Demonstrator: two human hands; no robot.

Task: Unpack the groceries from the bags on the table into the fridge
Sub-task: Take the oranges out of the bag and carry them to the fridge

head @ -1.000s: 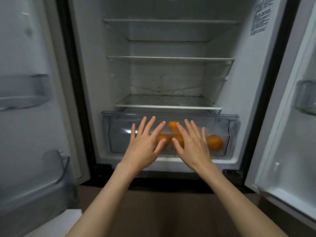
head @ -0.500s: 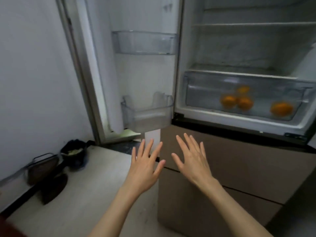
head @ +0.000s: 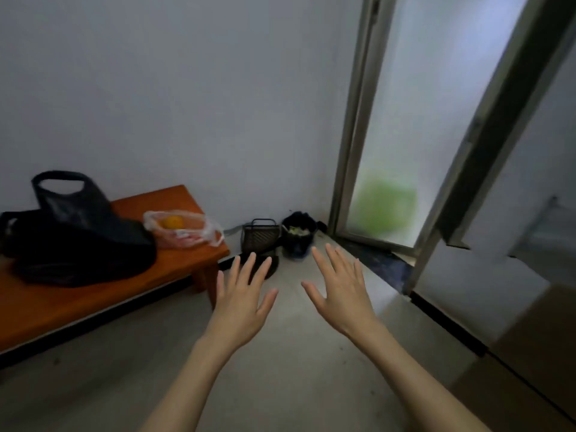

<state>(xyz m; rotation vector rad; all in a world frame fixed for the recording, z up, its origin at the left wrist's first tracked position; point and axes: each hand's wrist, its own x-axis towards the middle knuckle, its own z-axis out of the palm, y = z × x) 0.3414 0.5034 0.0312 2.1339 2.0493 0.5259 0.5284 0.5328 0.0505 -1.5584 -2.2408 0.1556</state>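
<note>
Two bags sit on the orange bench (head: 174, 269) at the left, so that's where the remaining groceries are. Furthest left is the big black bag (head: 78, 241), slumped, one handle loop standing up. Just beside it, touching its right edge, is a clear plastic bag (head: 184, 229) with an orange (head: 172, 222) showing through and something reddish under it that's too blurry to name. On the floor past the bench corner there's a small dark basket (head: 259, 235) and a dark pot (head: 298, 236) against the wall, not part of the job.

Both hands are out in front over the floor, palms down, holding nothing. The left hand (head: 241, 299) has its grip spread wide, fingers fanned; same for the right hand (head: 341, 291). At the far right is the fridge's open door (head: 498, 244).

Judging by this, the step is going for the next item. Best bet is probably the clear bag since it's nearest: pinch the mouth open with one hand, lift the fruit out with the other, or just carry the whole bag from underneath so the thin plastic doesn't tear or let the orange roll out.
</note>
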